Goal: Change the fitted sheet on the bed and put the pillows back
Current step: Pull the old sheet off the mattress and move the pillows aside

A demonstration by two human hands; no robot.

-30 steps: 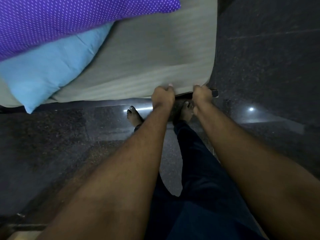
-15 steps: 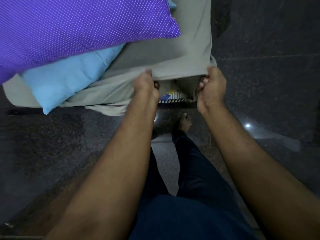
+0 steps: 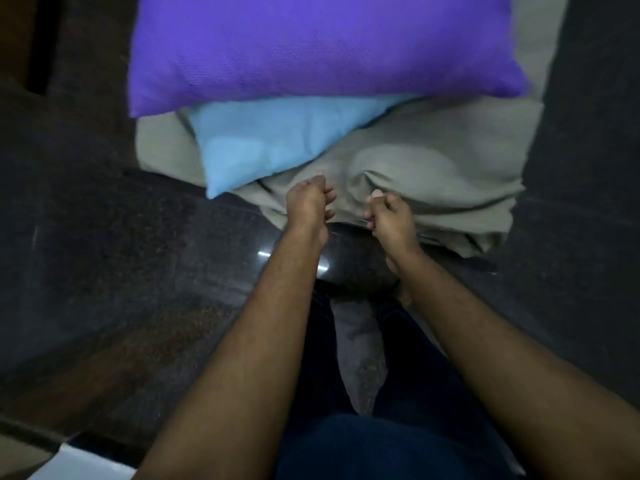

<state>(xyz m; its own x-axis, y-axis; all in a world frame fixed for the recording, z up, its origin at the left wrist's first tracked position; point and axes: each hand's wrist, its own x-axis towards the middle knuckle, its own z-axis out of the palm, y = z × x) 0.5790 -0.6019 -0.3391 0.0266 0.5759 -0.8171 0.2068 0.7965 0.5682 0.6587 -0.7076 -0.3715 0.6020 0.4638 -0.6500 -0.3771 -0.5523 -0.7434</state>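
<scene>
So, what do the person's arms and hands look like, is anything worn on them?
Both forearms are bare, with no sleeve in view. The left hand and right hand show no glove, ring, watch or band that I can see. Below the arms, dark blue trousers are visible.

No text, label, brand, number or sign can be read anywhere in this view; the purple pillow (image 3: 311,46), the blue pillow (image 3: 263,143) and the grey sheet (image 3: 433,168) all show plain cloth.
</scene>
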